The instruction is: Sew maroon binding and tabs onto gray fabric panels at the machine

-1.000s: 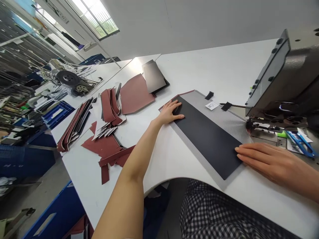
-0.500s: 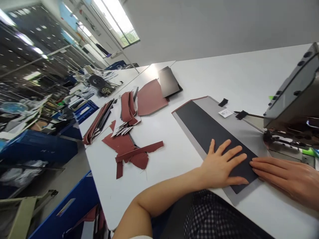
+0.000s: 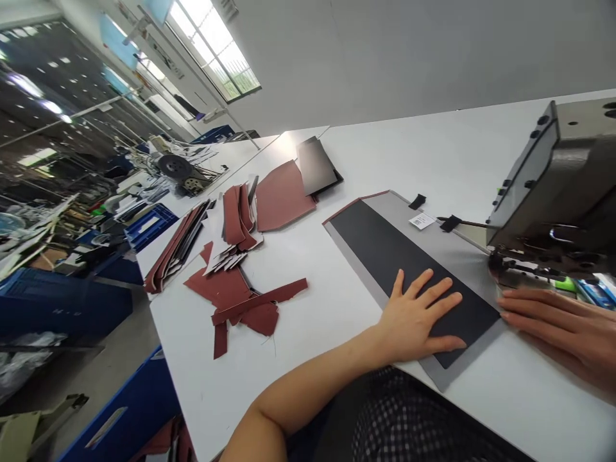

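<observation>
My left hand [image 3: 416, 317] lies flat with spread fingers on a long black panel [image 3: 385, 250]. The panel sits on a wider grey mesh sheet [image 3: 402, 215] with a reddish-brown trim along its far end. My right hand [image 3: 553, 327] rests with its fingertips on the near end of the panel and sheet, close to the presser foot [image 3: 498, 264] of a dark sewing machine [image 3: 548, 186]. Under the machine, the sheet's edge is partly hidden. A white label [image 3: 422, 221] and a black tab [image 3: 417, 201] lie on or beside the mesh.
Reddish-brown cut pieces [image 3: 282, 196] and stacked strips [image 3: 176, 250] lie on the white table [image 3: 231, 385] to the left, with dark panels [image 3: 315, 165] beyond them. Blue crates [image 3: 151, 226] stand past the table edge. Checked cloth [image 3: 399, 417] covers my lap.
My left hand has moved from the panel's far end to its middle, near my right hand. The sheet now lies more squarely before me, and the view has swung slightly.
</observation>
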A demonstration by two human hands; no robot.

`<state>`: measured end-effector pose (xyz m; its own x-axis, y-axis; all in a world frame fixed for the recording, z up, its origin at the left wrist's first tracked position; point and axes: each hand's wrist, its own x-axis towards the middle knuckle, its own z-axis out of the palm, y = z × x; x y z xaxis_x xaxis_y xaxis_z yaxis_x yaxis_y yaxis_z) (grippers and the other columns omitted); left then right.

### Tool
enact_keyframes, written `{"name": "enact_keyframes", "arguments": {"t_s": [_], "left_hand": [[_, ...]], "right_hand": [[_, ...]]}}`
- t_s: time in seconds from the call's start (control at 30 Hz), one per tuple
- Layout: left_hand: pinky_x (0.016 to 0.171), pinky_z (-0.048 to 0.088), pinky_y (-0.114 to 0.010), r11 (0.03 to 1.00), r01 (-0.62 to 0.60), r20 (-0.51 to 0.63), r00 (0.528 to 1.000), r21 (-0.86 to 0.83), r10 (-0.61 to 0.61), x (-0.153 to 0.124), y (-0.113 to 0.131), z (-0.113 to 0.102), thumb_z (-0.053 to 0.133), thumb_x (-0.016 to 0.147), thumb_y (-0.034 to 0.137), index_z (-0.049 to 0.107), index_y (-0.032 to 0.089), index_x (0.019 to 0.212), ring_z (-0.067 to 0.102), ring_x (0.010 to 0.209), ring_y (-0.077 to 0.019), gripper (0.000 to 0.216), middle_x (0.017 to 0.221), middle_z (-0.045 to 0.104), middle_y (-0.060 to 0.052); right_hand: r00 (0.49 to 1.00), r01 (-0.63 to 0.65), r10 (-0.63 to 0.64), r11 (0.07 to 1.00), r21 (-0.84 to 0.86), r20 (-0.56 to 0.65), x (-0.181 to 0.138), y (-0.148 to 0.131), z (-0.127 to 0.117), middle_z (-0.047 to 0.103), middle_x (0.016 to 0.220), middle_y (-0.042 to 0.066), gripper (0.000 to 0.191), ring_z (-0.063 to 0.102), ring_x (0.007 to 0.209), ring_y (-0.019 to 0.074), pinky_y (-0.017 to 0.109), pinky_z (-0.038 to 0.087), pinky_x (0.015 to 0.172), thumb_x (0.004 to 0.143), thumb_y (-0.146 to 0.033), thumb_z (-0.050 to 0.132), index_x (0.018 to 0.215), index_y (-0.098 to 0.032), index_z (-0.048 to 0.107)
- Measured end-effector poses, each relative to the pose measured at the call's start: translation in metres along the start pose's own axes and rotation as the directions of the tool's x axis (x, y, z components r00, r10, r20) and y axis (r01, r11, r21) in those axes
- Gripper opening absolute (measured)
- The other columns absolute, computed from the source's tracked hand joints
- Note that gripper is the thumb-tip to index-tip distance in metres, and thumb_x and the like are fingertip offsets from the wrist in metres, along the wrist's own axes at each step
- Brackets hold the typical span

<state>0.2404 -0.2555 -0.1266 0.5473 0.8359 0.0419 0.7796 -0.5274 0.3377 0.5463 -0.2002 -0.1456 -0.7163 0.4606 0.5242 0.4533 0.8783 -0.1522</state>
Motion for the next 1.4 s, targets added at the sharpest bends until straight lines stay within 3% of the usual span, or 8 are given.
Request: {"name": "enact_keyframes", "arguments": {"t_s": [0.1,0.33,0.5,0.77,0.87,1.03,1.23,1.4], "left_hand": [[0.127,0.005,-0.071,1.0,0.008,0.023,1.0,0.023,-0.009,0.001,0.0,-0.001,0.048,0.097,0.071,0.041,0.028,0.157,0.019,0.16,-0.0321,0.075,0.168,0.034,-0.004],[0.128,0.017,-0.063,0.981,-0.191,0.069,0.98,0.034,0.188,0.005,0.003,-0.006,0.044,0.108,0.045,0.052,0.03,0.149,0.027,0.157,-0.0275,0.044,0.165,0.041,-0.002],[0.123,0.03,-0.056,0.98,-0.2,-0.007,0.98,0.0,0.2,0.007,0.009,-0.008,0.049,0.105,0.032,0.063,0.028,0.138,0.042,0.148,-0.0271,0.036,0.157,0.053,-0.002],[0.087,0.054,-0.044,0.976,-0.189,-0.207,0.956,0.105,0.208,0.022,0.026,0.012,0.057,0.088,0.079,0.071,0.014,0.105,0.063,0.113,-0.0295,0.068,0.134,0.068,-0.015],[0.083,0.056,-0.041,0.976,-0.165,-0.207,0.959,0.139,0.192,0.022,0.029,0.011,0.062,0.094,0.059,0.07,0.015,0.103,0.064,0.112,-0.0271,0.046,0.135,0.068,-0.012],[0.085,0.058,-0.032,0.958,-0.227,-0.257,0.929,0.177,0.267,0.02,0.025,0.005,0.055,0.1,0.033,0.07,0.017,0.102,0.066,0.109,-0.0201,0.022,0.125,0.074,-0.004],[0.085,0.059,-0.028,0.837,-0.421,-0.09,0.874,0.35,0.477,0.023,0.01,-0.003,0.05,0.105,0.022,0.065,0.026,0.126,0.062,0.112,-0.0186,0.026,0.137,0.065,-0.001],[0.085,0.059,-0.028,0.734,-0.533,0.034,0.818,0.42,0.574,0.028,0.002,-0.01,0.049,0.105,0.019,0.065,0.023,0.127,0.061,0.11,-0.0203,0.028,0.138,0.062,-0.006]], "right_hand": [[0.967,0.24,-0.238,0.971,-0.008,0.087,0.008,0.004,-0.013,0.07,0.132,0.005,0.034,0.061,0.128,0.023,0.033,0.058,0.098,0.098,-0.012,0.05,0.123,-0.022,0.071],[0.955,0.276,-0.27,0.961,-0.034,0.12,0.021,0.002,-0.017,0.069,0.13,0.009,0.037,0.057,0.131,0.0239,0.04,0.052,0.102,0.101,-0.006,0.045,0.132,-0.017,0.064],[0.919,0.379,-0.372,0.925,-0.032,0.129,0.02,0.011,-0.012,0.068,0.131,0.011,0.039,0.056,0.131,0.0246,0.039,0.052,0.103,0.101,-0.005,0.045,0.135,-0.013,0.061],[0.892,0.427,-0.425,0.904,0.021,0.151,0.023,0.02,-0.004,0.065,0.135,0.011,0.025,0.055,0.132,0.0261,0.043,0.049,0.106,0.101,-0.011,0.05,0.117,-0.017,0.068],[0.937,0.33,-0.338,0.94,0.086,0.092,0.029,0.011,0.0,0.069,0.122,0.008,0.017,0.059,0.121,0.0238,0.04,0.049,0.1,0.1,-0.013,0.053,0.106,-0.019,0.068],[0.999,-0.018,0.016,0.999,0.051,0.029,0.031,-0.012,0.007,0.067,0.104,0.005,0.013,0.059,0.106,0.0233,0.043,0.042,0.098,0.099,-0.018,0.056,0.089,-0.021,0.063],[0.932,-0.359,0.355,0.931,0.063,0.076,0.03,-0.028,0.013,0.064,0.106,0.005,0.022,0.055,0.109,0.0265,0.048,0.038,0.098,0.099,-0.031,0.055,0.078,-0.023,0.059],[0.9,-0.435,0.433,0.898,0.066,0.045,0.029,-0.035,0.018,0.065,0.107,0.006,0.026,0.056,0.109,0.0273,0.05,0.039,0.098,0.101,-0.034,0.051,0.079,-0.023,0.06]]}}
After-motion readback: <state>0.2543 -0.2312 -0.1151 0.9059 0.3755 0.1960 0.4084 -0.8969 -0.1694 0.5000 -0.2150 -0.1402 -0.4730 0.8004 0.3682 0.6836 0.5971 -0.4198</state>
